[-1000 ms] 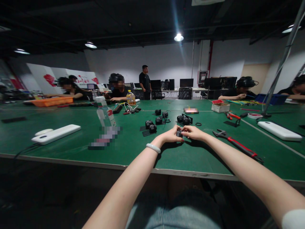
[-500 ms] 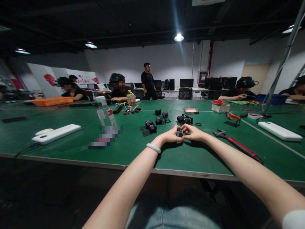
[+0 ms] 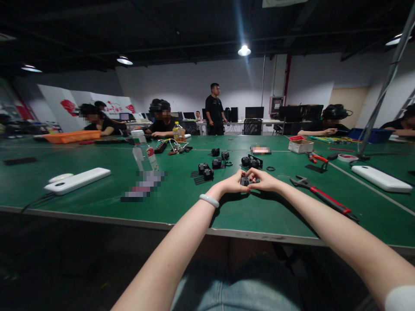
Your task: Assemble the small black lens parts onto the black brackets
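Both hands meet over the green table, with a small black plastic part (image 3: pixel 244 181) between them. My left hand (image 3: pixel 234 182) grips it from the left, thumb below and fingers curled over the top. From the right, my right hand (image 3: pixel 261 179) pinches the same part with thumb and fingertips. Fingers hide much of its shape. Just beyond my hands lie black round fittings with flat plates (image 3: pixel 251 162). More black fittings (image 3: pixel 205 171) sit to the left, and a black ring (image 3: pixel 270 169) lies to the right.
An adjustable wrench (image 3: pixel 324 198) with red-black handle lies right, near red pliers (image 3: pixel 319 160) and a small box (image 3: pixel 301 145). White power banks (image 3: pixel 78 181) and a clear bottle (image 3: pixel 140 151) stand or lie around. Co-workers sit across the table; one person (image 3: pixel 214 110) stands behind.
My hands and the black part stay almost in place; the right fingers shift slightly. The standing person in the background has moved to the right.
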A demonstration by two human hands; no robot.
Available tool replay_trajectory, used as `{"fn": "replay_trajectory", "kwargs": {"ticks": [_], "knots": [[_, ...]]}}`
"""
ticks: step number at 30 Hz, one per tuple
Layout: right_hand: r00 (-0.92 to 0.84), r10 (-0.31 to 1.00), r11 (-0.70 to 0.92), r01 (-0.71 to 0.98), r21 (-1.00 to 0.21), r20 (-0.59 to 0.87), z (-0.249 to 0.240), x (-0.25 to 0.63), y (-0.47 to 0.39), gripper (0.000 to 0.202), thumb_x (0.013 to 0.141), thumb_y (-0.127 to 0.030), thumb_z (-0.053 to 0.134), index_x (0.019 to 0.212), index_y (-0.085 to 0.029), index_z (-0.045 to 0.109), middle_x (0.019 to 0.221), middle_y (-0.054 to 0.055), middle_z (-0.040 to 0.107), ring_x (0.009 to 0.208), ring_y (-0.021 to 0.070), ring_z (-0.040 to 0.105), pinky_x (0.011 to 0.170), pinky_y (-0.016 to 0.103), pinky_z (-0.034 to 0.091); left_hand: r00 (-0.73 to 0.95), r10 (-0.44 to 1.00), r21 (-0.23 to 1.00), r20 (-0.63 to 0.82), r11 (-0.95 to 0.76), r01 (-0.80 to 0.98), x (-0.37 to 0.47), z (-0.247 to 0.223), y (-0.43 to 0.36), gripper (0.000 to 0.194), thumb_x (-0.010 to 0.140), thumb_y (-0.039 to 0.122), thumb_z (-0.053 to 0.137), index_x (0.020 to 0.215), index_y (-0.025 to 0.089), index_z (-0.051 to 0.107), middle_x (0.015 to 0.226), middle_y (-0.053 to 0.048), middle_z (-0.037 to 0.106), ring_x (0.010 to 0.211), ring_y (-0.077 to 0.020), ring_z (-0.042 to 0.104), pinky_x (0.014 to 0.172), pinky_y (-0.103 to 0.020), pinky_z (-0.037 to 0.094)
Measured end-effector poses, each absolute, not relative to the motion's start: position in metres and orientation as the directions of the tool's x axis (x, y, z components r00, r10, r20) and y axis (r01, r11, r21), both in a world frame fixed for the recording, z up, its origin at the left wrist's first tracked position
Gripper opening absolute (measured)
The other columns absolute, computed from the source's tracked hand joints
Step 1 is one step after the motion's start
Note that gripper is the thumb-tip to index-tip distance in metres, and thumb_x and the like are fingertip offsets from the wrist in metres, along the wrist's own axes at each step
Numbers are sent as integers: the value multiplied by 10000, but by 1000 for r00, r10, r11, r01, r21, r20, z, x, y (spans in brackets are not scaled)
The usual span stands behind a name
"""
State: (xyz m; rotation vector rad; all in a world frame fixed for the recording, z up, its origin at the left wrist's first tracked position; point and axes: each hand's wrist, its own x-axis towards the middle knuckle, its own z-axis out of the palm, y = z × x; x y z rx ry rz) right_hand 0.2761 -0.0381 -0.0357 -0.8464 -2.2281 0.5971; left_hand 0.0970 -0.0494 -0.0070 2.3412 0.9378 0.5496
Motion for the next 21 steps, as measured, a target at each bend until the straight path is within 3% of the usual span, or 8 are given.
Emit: {"fn": "replay_trajectory", "kwargs": {"ticks": [21], "knots": [[-566, 718, 672, 413, -614, 405, -31, 273, -42, 300, 658, -321, 507, 903, -151, 474, 763, 21, 524, 638, 102, 455, 595, 231, 366, 682, 713, 592, 163, -623, 511, 96, -7, -48, 500, 549, 315, 571, 952, 140, 334, 854, -15, 432, 761, -132, 442, 645, -244, 379]]}}
